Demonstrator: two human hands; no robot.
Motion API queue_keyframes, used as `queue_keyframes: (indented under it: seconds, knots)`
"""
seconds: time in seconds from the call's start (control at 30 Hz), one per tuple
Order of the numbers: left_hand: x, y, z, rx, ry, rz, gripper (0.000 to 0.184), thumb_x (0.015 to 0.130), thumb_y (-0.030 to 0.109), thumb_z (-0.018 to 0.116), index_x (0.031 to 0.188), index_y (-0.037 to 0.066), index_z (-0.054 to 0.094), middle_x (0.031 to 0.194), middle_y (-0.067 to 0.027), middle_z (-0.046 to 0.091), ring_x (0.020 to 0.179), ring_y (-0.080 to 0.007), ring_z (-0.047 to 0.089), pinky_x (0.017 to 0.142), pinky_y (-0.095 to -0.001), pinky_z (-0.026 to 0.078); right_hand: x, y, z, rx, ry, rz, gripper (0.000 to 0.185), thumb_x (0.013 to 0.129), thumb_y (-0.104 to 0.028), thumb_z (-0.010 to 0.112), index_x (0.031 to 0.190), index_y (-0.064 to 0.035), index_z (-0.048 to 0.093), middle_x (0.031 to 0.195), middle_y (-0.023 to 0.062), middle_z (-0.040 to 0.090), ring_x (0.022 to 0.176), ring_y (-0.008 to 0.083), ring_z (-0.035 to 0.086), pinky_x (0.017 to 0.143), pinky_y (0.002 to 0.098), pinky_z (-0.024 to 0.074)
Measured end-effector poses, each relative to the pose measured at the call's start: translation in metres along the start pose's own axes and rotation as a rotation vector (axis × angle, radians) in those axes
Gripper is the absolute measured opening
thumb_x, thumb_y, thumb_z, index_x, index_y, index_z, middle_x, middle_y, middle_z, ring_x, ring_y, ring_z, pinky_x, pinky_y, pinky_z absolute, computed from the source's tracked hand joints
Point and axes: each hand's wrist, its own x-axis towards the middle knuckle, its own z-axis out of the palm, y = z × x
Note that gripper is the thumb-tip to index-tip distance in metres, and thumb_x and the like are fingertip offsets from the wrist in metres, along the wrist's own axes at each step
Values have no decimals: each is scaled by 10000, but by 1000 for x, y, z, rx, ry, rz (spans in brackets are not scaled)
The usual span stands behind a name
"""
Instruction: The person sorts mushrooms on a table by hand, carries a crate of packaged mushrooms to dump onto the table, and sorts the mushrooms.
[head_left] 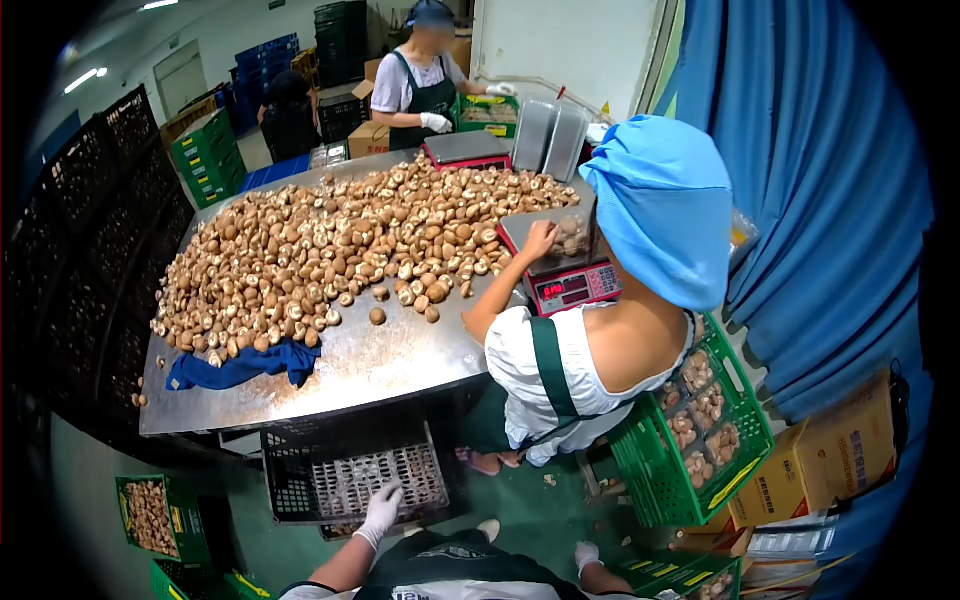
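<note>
Gloved L hand (pixel 380 510) is hovering at near rim of black crate (pixel 290 482), which is sitting partly under steel table (pixel 400 352); fingers are lying loosely together, contact unclear. Gloved R hand (pixel 588 556) is hanging nr lower-R green crate (pixel 665 583); can't tell its grip. Step is apparently crate handling; next move is prob. needing firm rim hold. Co-worker (pixel 625 335) w/ blue cap (pixel 660 215) is crowding R side; tabletop is limiting headroom.
</note>
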Motion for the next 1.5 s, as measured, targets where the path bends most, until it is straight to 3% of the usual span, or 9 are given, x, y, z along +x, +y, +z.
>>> queue_keyframes:
  seconds: [0.07,0.2,0.27,0.43,0.67,0.9,1.1,1.2,1.5]
  knots:
    - [-1,82,-15,135,119,92,280,960,200,601,1156,12,668,1102,-130,698,1059,-206,633,956,-312,468,6,5,6,47,-19,-33,273,895,-230,534,1051,-54,674,1105,196,657,1082,353,595,903,446,489]
    - [40,139,-47,-25,345,201,203,974,44,516,1124,-17,640,1039,-94,677,960,-155,644,863,-284,508,-3,-55,21,978,-129,333,330,901,-200,589,1199,-63,618,1020,111,670,864,238,639,726,351,509]
    - [63,154,-57,217,544,459,206,936,34,547,1111,-9,648,1085,-126,662,988,-236,637,911,-336,494,-18,-90,11,1011,-218,295,432,935,-201,559,1343,-60,548,1037,42,663,798,123,618,668,257,484]
    - [141,188,-69,426,550,601,210,889,60,598,1090,19,641,1058,-157,634,1019,-341,581,916,-405,461,-11,-128,12,951,-340,240,358,984,-196,536,1310,-49,534,1108,82,656,745,159,629,554,241,456]
    - [211,164,-53,669,669,388,123,823,99,617,942,70,633,993,-139,601,988,-338,547,869,-450,439,3,-139,7,1081,-299,270,286,953,-187,536,1185,-34,607,1012,75,664,758,160,609,618,273,460]
    - [210,169,-47,814,719,365,328,846,164,587,1164,87,607,1265,-135,550,1159,-344,497,962,-460,408,14,-128,37,936,-411,254,349,991,-358,446,1075,-57,601,984,87,646,774,198,598,633,353,459]
    - [211,172,-50,805,688,357,312,846,169,585,1143,78,618,1237,-142,568,1151,-348,498,968,-462,404,78,-107,139,575,-423,-56,307,982,-288,471,1159,-64,582,1012,84,659,747,181,598,596,317,451]
    - [211,173,-51,806,683,359,323,843,172,584,1149,75,616,1242,-142,567,1153,-351,497,968,-468,402,44,-180,77,990,-432,218,319,985,-244,484,1229,-53,558,1029,82,663,738,169,600,586,292,447]
    - [210,173,-50,821,683,357,356,820,176,593,1161,75,613,1255,-133,561,1160,-346,492,953,-466,415,31,-217,51,1014,-398,131,451,996,-238,486,1403,-43,477,1228,142,646,787,180,633,604,279,466]
